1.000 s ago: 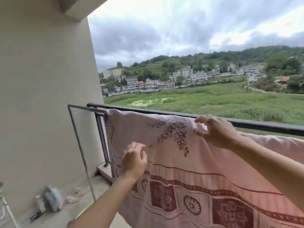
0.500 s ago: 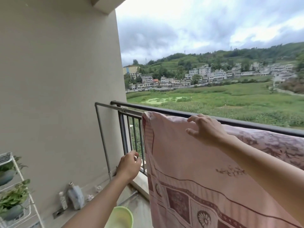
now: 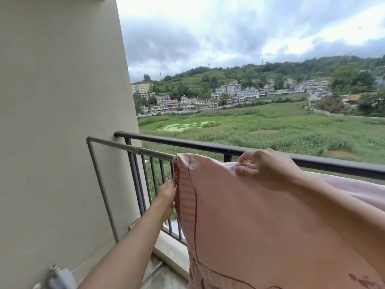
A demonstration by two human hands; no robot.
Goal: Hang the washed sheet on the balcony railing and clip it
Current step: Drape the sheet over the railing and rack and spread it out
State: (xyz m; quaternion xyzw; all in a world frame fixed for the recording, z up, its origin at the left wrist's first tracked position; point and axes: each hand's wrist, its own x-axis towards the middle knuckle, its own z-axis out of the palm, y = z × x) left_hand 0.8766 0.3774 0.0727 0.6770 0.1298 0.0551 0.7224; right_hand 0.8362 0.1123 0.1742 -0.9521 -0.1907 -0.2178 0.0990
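One beige wall [image 3: 62, 101] stands left of the left hand [image 3: 167, 192]. A dark balcony railing [image 3: 208, 145] and a grey pipe rail [image 3: 116, 143] run beyond both hands. The pink sheet [image 3: 250, 226] hangs below the right hand [image 3: 268, 170], which pinches its top fold. The left hand meets the sheet's left edge with its fingers hidden, so its grip is unclear.
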